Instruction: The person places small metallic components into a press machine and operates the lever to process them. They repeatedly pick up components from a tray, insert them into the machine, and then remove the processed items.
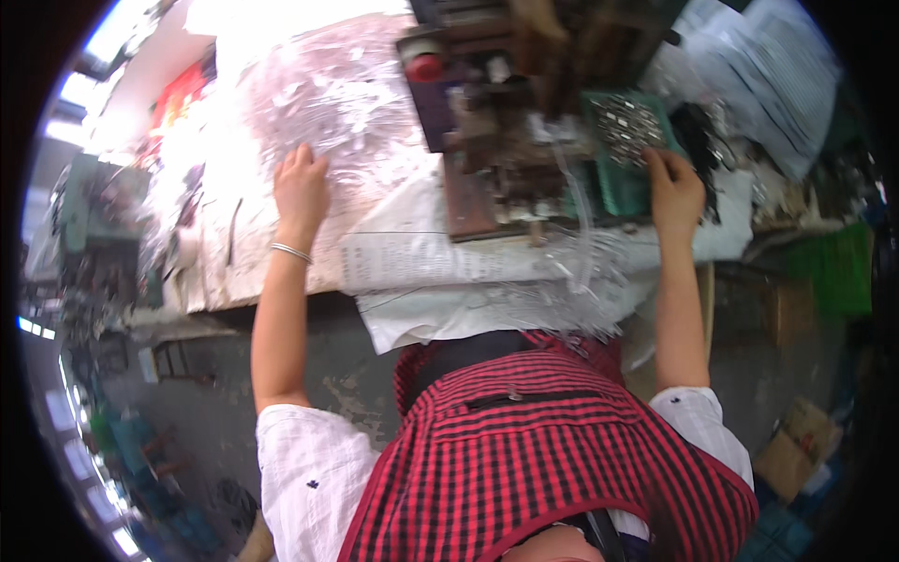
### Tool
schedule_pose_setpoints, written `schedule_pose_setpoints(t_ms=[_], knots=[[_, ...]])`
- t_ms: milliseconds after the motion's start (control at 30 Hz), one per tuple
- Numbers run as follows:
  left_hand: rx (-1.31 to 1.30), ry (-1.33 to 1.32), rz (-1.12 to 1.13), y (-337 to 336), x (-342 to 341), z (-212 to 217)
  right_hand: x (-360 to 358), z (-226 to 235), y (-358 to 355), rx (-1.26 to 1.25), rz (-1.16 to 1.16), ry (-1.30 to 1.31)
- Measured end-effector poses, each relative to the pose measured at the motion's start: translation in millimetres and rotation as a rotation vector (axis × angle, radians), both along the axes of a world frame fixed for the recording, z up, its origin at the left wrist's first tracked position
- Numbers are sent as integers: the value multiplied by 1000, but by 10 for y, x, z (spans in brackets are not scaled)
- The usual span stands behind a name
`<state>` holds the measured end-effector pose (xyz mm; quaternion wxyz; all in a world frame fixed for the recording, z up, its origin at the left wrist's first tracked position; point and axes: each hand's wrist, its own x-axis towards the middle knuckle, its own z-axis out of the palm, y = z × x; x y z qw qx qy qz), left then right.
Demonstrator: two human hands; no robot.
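Note:
My left hand (301, 192) is at the near edge of a big heap of clear, pinkish plastic strands (328, 89) on the left of the bench. Its fingers are curled together, and whatever is in them is hidden. On the right, my right hand (676, 195) reaches to the edge of a green tray (618, 194) that holds many small shiny metal pieces (629, 129). Its thumb and fingers are pinched, with their contents too small to make out. Between the hands stands a dark bench machine (506, 140) with a red button (425, 67). A clear strand (578, 201) hangs from its front.
More clear strands (571, 304) lie on white printed sheeting (421, 262) along the bench's front edge. Behind the tray are a dark bundle (698, 150) and a large white plastic bag (773, 84). A green crate (833, 267) and a cardboard box (796, 450) stand lower right.

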<state>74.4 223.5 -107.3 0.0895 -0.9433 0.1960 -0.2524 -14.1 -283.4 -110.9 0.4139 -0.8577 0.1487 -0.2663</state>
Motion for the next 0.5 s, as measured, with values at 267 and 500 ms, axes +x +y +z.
schedule_pose_setpoints(t_ms=[267,500], knots=[[43,56,253,610,-248,296,-609,123,-147,0,-52,-15],[-421,-2,229,29,-337,-262,-217,502,341,154,166,-158]])
